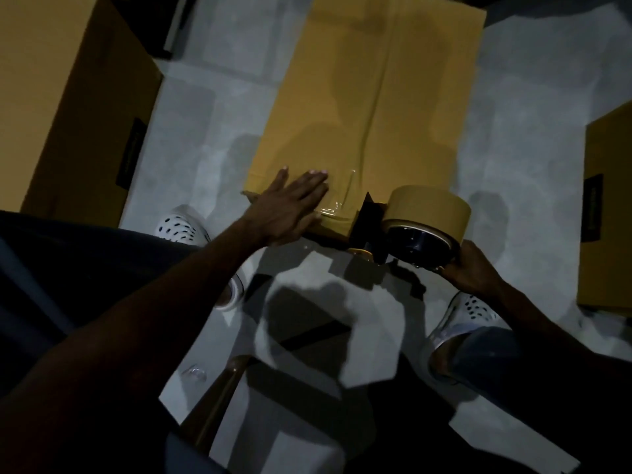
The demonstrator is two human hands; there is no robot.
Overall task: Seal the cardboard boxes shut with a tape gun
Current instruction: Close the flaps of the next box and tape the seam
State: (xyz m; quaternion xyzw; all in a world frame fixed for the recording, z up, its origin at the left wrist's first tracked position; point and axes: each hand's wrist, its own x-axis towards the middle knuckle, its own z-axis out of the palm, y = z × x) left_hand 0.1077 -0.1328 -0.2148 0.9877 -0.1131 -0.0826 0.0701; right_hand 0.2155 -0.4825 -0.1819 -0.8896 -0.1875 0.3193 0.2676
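A closed brown cardboard box lies on the grey floor in front of me, its centre seam running away from me. Clear tape shines on its near end beside the seam. My left hand presses flat on the box's near left corner, fingers straight. My right hand grips the handle of a tape gun with a brown tape roll, its black nose against the box's near edge at the seam.
A large cardboard box stands at the left and another box at the right edge. My feet in white perforated shoes stand on the floor near the middle box. Dark shadows cover the floor below.
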